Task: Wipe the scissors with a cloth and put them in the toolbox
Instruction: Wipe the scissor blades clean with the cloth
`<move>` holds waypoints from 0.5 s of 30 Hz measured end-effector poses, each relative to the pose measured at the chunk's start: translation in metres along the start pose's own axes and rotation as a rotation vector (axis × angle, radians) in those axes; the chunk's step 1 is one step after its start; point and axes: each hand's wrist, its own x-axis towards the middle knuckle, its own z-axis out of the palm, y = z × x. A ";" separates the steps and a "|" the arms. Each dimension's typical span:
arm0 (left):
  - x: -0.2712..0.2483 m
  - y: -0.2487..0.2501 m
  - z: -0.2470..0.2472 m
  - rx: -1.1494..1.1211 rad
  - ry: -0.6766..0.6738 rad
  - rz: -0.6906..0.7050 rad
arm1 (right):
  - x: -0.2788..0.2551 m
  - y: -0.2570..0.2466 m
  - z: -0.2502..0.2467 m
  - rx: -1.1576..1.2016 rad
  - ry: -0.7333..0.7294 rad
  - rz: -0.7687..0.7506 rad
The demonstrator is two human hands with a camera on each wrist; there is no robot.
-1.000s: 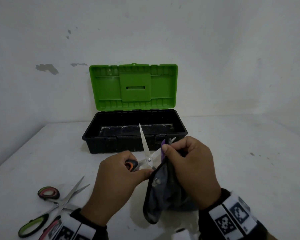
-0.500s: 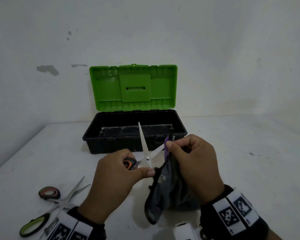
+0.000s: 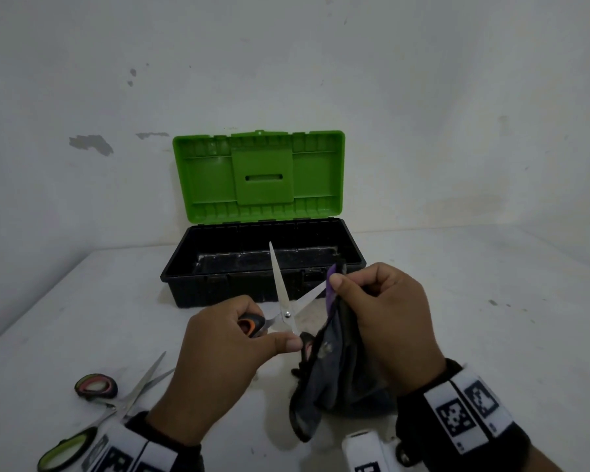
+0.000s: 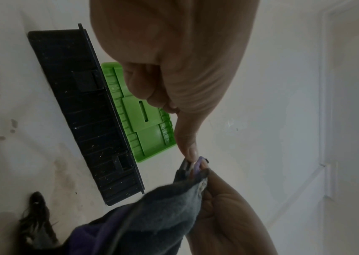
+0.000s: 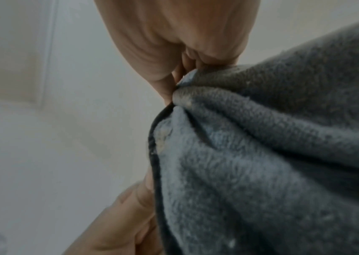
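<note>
A white tabletop (image 3: 491, 335) meets a white wall (image 3: 423, 97) along its far edge. Against that far edge, near the middle, stands the toolbox (image 3: 198, 287), a black tub with its green lid (image 3: 205, 178) raised upright against the wall.

In front of the toolbox, above the middle of the tabletop, the person's two hands work close together. The right hand (image 3: 389, 321) is curled round a dark grey cloth (image 3: 334, 379), thumb and fingers pinching a fold of it with a purple edge around the tip of one blade; the rest of the cloth hangs down to the tabletop. In the right wrist view the cloth (image 5: 261, 155) fills most of the frame, gathered under the fingertips.

The left hand (image 3: 218, 362) grips the orange-and-black handles of the scissors (image 3: 283, 294), which are held spread open in the air, just short of the toolbox's front wall: one blade points up and away toward the tub, the other runs right into the cloth.

Near the tabletop's near left corner lie two more pairs of scissors, one with pink-and-black handles (image 3: 96, 386), one with green-and-black handles (image 3: 62, 451), crossing each other.

Both wrists wear black bands (image 3: 464, 410) with square printed markers.
</note>
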 end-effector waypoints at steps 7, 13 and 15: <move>0.000 -0.002 -0.001 -0.016 0.001 0.001 | -0.002 -0.003 -0.002 0.002 -0.038 0.004; 0.000 -0.002 -0.001 -0.033 0.005 0.009 | -0.006 -0.005 -0.001 -0.011 -0.082 -0.010; 0.000 -0.003 -0.002 -0.021 -0.002 0.008 | -0.001 -0.004 -0.003 0.016 -0.062 0.009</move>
